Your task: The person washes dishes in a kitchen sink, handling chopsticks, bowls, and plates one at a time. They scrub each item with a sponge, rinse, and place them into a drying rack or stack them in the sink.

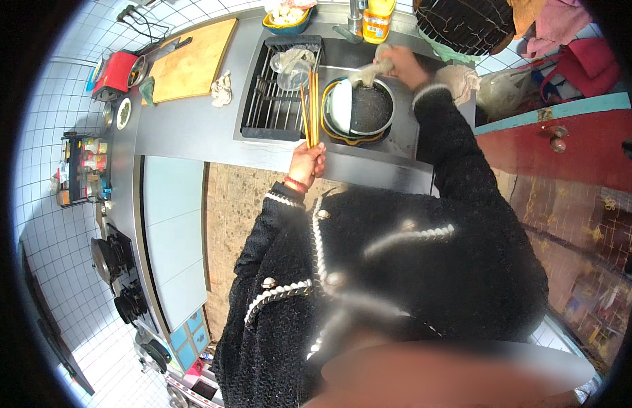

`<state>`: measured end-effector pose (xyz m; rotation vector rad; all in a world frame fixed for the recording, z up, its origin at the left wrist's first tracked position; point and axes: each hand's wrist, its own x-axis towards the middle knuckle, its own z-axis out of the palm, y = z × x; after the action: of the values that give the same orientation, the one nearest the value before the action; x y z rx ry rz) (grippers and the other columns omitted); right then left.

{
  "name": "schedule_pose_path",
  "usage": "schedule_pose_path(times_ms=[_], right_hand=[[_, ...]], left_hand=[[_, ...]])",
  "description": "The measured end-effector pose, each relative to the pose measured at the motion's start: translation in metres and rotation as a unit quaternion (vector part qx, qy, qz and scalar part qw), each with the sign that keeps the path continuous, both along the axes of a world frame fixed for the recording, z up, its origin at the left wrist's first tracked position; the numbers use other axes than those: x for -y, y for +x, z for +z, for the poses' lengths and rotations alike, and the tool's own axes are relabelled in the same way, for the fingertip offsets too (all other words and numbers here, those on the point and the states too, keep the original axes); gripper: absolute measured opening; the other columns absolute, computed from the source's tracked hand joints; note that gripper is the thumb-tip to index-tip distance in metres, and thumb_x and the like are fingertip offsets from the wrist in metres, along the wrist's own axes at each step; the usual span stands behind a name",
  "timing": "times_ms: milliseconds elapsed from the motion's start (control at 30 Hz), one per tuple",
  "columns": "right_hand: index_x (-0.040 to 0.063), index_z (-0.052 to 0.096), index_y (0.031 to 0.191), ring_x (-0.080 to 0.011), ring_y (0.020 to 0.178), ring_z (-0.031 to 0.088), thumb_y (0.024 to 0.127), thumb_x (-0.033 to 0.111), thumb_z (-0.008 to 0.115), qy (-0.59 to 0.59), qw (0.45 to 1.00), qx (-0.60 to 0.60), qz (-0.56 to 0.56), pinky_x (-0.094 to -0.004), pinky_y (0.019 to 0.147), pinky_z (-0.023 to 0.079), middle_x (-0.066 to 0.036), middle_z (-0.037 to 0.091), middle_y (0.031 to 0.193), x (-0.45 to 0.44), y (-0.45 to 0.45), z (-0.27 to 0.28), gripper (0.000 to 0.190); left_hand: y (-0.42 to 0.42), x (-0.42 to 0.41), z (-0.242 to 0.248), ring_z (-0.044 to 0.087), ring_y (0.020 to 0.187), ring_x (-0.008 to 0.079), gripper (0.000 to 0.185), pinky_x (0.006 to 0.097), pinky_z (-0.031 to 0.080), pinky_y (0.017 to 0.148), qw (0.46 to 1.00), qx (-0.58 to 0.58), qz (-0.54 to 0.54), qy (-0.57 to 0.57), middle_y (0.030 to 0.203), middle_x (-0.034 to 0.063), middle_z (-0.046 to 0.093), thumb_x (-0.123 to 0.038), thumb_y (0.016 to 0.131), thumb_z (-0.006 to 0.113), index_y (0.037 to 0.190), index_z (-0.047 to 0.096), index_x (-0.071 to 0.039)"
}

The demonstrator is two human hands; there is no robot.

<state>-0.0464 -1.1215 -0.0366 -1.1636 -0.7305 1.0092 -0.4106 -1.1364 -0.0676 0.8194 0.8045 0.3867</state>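
Observation:
My left hand (pixel 305 162), with a red bead bracelet at the wrist, grips several wooden chopsticks (pixel 314 109) near their lower ends. They point up, away from me, over the edge of the sink. In my right hand (pixel 406 67) is a light, wet-looking cloth (pixel 369 74), which hangs over the far rim of a round metal basin (pixel 394 104). Dark liquid or a dark inner surface shows in the basin; I cannot tell which. A white dish (pixel 340 106) rests at its left side. Under the basin shows a yellow-rimmed vessel (pixel 323 115).
A drain rack (pixel 275 109) with clear plastic containers (pixel 294 75) spans the sink's left side. A cutting board (pixel 193 61) with a cleaver (pixel 170 47) lies farther left, near a crumpled cloth (pixel 222 89). Behind stand a faucet (pixel 354 20) and yellow bottle (pixel 378 23). A red cabinet (pixel 571 143) is right.

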Motion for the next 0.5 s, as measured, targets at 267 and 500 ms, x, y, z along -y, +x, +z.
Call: schedule_pose_path(times_ms=[267, 500], right_hand=[[0.003, 0.058, 0.099, -0.0198, 0.067, 0.061, 0.077, 0.022, 0.068, 0.0, 0.991, 0.126, -0.047, -0.0302, 0.053, 0.046, -0.008, 0.062, 0.084, -0.061, 0.051, 0.108, 0.03], [0.003, 0.059, 0.083, -0.0174, 0.047, 0.058, 0.074, 0.039, 0.073, -0.1, 0.97, 0.077, -0.209, -0.0284, 0.035, 0.04, -0.005, 0.061, 0.066, -0.1, 0.049, 0.135, 0.039]], left_hand=[[-0.002, 0.0, -0.004, 0.033, 0.036, 0.0064, 0.014, 0.0215, 0.023, 0.032, 0.999, 0.019, 0.025, 0.016, 0.053, -0.003, 0.04, -0.012, 0.086, 0.058, 0.079, 0.047, -0.01], [-0.009, -0.004, -0.008, 0.034, 0.035, 0.0075, 0.01, 0.0235, 0.023, 0.03, 0.998, 0.036, 0.041, 0.027, 0.052, -0.0008, 0.042, -0.01, 0.089, 0.054, 0.083, 0.047, -0.007]])
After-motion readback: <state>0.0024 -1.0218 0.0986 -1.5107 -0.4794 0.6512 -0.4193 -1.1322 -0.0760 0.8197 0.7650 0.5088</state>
